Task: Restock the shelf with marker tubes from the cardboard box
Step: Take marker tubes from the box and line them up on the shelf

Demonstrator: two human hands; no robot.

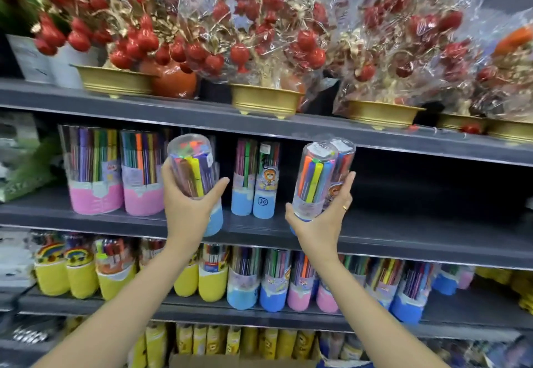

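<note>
Left hand (184,209) grip curled round a marker tube (193,165), right hand (320,220) grip clasping two tubes (323,177), tubes rising above both grips

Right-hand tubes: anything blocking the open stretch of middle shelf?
Nothing visible. The right hand holds two marker tubes before the bare middle shelf; the nearest standing blue-based tubes sit off to their left.

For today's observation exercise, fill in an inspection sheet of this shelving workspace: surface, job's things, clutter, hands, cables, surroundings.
Surface: middle shelf, dark, open space at its right.
Job's things: blue-based marker tubes stand on it; pink-based tubes at left; cardboard box edge at bottom.
Clutter: nothing seen.
Hands: left hand grips a tube; right hand holds two tubes.
Cables: nothing seen.
Surroundings: wrapped red ornament trees in gold pots above; yellow-based tubes below.
</note>
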